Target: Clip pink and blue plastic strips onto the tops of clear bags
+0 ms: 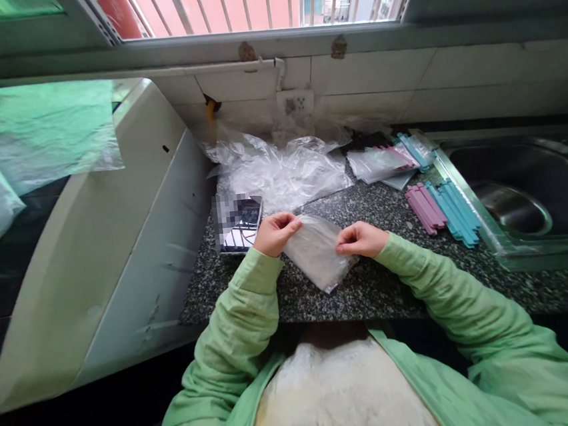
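A clear plastic bag [318,253] lies tilted over the speckled counter, in front of my body. My left hand [274,232] pinches its upper left corner between thumb and fingers. At the bag's right side, my right hand [361,239] has its fingertips closed on the edge. Just left of my left hand is a phone [245,222] with a dark, reflecting screen. A heap of crumpled clear plastic bags [279,166] spreads behind my hands. To the right lie pink plastic strips [425,208] and blue plastic strips [453,211], side by side in small piles.
Flat packed bags [379,162] with more strips lie at the back right. A steel sink [502,262] borders the counter on the right. A large pale appliance [137,254] with plastic sheets [55,128] on top stands at left. Behind are a tiled wall and a barred window.
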The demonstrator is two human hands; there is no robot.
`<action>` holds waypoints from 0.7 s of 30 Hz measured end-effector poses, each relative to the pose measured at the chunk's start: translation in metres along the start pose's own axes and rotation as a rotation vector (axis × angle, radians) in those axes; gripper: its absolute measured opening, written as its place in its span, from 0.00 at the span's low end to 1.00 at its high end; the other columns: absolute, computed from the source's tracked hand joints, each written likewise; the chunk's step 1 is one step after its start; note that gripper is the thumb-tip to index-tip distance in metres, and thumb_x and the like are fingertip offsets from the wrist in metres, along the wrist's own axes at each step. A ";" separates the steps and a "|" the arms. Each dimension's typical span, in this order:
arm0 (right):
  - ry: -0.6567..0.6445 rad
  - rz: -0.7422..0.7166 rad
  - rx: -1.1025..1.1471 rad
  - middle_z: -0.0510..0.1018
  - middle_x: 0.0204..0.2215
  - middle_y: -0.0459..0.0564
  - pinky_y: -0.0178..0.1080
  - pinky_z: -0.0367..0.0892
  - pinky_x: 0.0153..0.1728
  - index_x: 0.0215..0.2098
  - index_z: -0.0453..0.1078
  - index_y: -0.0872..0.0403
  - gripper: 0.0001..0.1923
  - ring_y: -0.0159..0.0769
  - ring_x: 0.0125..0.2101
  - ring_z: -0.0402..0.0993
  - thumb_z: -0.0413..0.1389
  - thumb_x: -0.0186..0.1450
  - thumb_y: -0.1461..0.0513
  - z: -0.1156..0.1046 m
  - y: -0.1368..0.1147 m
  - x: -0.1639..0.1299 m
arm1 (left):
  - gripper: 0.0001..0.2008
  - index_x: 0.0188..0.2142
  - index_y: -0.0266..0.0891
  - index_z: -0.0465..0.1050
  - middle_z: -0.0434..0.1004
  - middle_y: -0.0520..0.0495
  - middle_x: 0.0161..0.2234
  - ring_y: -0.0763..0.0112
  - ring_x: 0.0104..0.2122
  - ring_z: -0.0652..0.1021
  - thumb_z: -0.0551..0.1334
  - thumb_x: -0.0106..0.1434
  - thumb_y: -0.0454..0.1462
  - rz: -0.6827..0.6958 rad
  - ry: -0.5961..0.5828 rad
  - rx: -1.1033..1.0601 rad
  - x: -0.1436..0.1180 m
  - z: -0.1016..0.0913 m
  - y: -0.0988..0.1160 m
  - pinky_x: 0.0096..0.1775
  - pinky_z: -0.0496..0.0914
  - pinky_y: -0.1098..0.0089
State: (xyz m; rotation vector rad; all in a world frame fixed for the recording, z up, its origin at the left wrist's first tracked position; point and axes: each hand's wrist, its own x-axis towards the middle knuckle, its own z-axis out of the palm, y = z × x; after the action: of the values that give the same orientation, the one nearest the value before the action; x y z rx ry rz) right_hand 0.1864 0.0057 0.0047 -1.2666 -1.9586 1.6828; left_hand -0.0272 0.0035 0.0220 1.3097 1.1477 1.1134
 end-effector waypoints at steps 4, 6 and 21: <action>0.154 -0.068 -0.056 0.68 0.19 0.43 0.32 0.54 0.21 0.30 0.70 0.59 0.22 0.23 0.18 0.57 0.59 0.44 0.50 -0.005 -0.001 -0.003 | 0.18 0.16 0.34 0.64 0.59 0.56 0.15 0.80 0.20 0.60 0.65 0.41 0.47 0.033 0.026 -0.006 0.000 -0.003 -0.002 0.24 0.55 0.75; 0.292 -0.081 -0.090 0.71 0.25 0.45 0.32 0.56 0.21 0.36 0.69 0.58 0.26 0.24 0.19 0.58 0.59 0.45 0.49 -0.011 0.000 -0.006 | 0.18 0.16 0.34 0.64 0.59 0.56 0.15 0.80 0.20 0.60 0.65 0.41 0.47 0.049 0.049 -0.022 0.000 -0.003 -0.003 0.24 0.55 0.75; 0.158 0.020 0.174 0.66 0.15 0.41 0.32 0.56 0.24 0.18 0.66 0.58 0.19 0.23 0.19 0.59 0.63 0.39 0.51 -0.004 0.005 -0.008 | 0.17 0.16 0.35 0.64 0.59 0.55 0.16 0.79 0.20 0.60 0.64 0.43 0.47 0.126 0.092 0.024 0.000 -0.002 -0.001 0.23 0.56 0.75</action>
State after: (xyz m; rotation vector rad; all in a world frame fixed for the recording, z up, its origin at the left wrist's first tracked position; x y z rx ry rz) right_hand 0.1960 0.0024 0.0041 -1.3141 -1.6769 1.6660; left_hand -0.0290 0.0034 0.0215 1.3763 1.1617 1.2669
